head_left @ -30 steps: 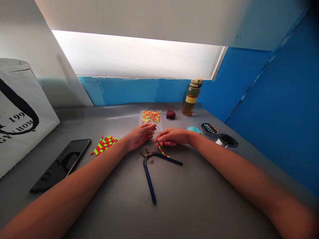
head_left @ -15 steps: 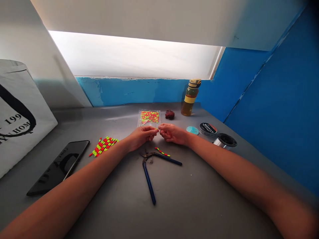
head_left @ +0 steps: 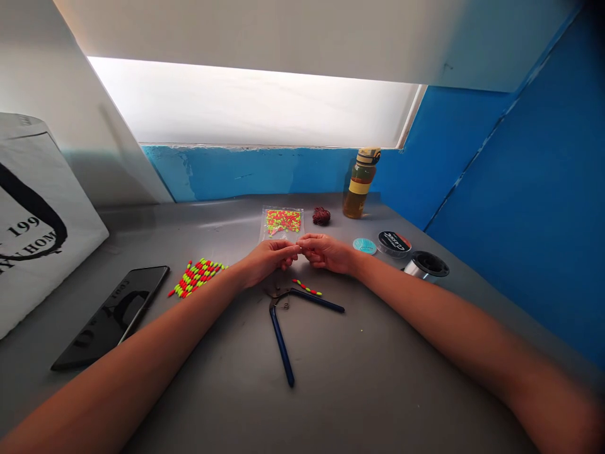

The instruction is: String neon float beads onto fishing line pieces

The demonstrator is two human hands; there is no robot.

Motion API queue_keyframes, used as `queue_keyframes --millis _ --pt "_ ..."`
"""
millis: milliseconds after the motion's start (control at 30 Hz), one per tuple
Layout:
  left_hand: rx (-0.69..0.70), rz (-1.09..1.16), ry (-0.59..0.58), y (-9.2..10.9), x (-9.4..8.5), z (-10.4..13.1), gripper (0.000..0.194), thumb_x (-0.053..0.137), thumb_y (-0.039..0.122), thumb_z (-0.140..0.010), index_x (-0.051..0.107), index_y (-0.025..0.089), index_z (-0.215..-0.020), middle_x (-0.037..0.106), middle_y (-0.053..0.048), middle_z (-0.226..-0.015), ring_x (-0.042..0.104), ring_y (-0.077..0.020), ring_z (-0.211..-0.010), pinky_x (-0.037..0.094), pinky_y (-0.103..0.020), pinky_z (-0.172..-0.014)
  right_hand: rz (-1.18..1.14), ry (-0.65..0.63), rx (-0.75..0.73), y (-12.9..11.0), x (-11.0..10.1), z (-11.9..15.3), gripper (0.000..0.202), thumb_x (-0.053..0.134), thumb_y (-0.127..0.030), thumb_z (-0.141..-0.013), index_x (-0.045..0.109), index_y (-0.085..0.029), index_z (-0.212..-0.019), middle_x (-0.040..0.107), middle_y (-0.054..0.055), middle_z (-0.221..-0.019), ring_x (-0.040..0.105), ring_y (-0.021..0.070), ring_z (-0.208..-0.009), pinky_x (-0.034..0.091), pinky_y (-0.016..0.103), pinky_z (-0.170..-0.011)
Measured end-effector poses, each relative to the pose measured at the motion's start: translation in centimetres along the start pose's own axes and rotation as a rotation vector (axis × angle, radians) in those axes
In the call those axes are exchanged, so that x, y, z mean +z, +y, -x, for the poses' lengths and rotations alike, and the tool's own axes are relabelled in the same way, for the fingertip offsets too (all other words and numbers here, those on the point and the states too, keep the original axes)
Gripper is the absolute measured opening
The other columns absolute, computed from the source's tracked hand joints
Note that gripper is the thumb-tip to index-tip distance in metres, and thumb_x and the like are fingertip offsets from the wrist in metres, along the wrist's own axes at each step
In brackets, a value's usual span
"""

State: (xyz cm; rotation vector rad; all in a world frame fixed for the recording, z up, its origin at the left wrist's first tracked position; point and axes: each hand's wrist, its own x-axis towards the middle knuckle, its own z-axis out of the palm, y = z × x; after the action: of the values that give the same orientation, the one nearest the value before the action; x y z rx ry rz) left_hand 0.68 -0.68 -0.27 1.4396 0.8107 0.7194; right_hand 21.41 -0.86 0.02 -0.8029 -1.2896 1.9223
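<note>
Pinched fingertip to fingertip, left hand [head_left: 267, 260] and right hand [head_left: 326, 252] meet above the pliers [head_left: 283, 315] (held item too small to tell), beside the bead strand [head_left: 307, 288].

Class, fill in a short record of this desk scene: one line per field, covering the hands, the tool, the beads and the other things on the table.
left hand: fingertips pinched, meeting the right hand; what it pinches is too small to tell
right hand: fingertips pinched against the left
pliers: blue handles spread open, lying below the hands
short bead string: on the table by the pliers
bead rows: left of the hands
bead bag: behind the hands
phone: far left
bottle: by the blue wall
</note>
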Motion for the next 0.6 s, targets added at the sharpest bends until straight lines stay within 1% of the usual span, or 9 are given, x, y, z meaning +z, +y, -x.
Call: queue_keyframes --millis 67,200,267,400,600 --pt "0.001 -0.007 -0.013 -0.02 -0.08 -0.07 0.031 0.073 0.047 -0.079 0.072 0.016 -0.085 0.056 -0.001 -0.071 0.047 -0.0115 -0.065 0.036 -0.025 -0.059 -0.013 0.001 0.006 0.06 -0.02 -0.04 0.025 0.078 -0.03 -0.076 0.06 -0.017 -0.086 0.052 -0.005 -0.066 0.038 0.0057 -0.051 0.027 0.018 -0.043" --pt "-0.014 -0.021 -0.028 0.07 -0.15 -0.13 0.032 0.073 0.046 -0.079 0.072 0.015 -0.087 0.059 -0.001 -0.076 0.049 -0.011 -0.066 0.037 -0.024 -0.06 -0.059 0.014 -0.02 0.32 -0.22 -0.17 0.023 0.078 -0.025 -0.075 0.061 -0.017 -0.088 0.059 -0.001 -0.071 0.046 0.0086 -0.058 0.037 0.02 -0.05" --pt "-0.016 -0.031 -0.026 0.12 -0.12 -0.18 0.033 0.072 0.046 -0.079 0.072 0.015 -0.088 0.06 -0.001 -0.077 0.049 -0.0106 -0.066 0.037 -0.024 -0.059 -0.079 0.018 -0.036 0.46 -0.3 -0.22 0.022 0.078 -0.024 -0.075 0.062 -0.018 -0.088 0.061 -0.001 -0.073 0.048 0.0092 -0.059 0.04 0.022 -0.053" --pt "-0.016 -0.058 -0.027 0.02 -0.13 -0.33 0.032 0.072 0.046 -0.079 0.073 0.016 -0.091 0.06 -0.001 -0.075 0.049 -0.0101 -0.064 0.038 -0.023 -0.058 -0.135 0.054 -0.059 0.66 -0.34 -0.36 0.021 0.078 -0.022 -0.075 0.06 -0.018 -0.085 0.058 -0.002 -0.071 0.048 0.0091 -0.059 0.041 0.022 -0.054" --pt "-0.015 -0.14 -0.031 -0.07 -0.15 -0.26 0.031 0.072 0.046 -0.079 0.073 0.015 -0.085 0.061 -0.001 -0.072 0.049 -0.0093 -0.06 0.037 -0.023 -0.055 -0.193 0.098 -0.097 0.93 -0.3 -0.72 0.02 0.077 -0.023 -0.077 0.059 -0.017 -0.084 0.055 -0.002 -0.07 0.048 0.0089 -0.058 0.045 0.023 -0.056"
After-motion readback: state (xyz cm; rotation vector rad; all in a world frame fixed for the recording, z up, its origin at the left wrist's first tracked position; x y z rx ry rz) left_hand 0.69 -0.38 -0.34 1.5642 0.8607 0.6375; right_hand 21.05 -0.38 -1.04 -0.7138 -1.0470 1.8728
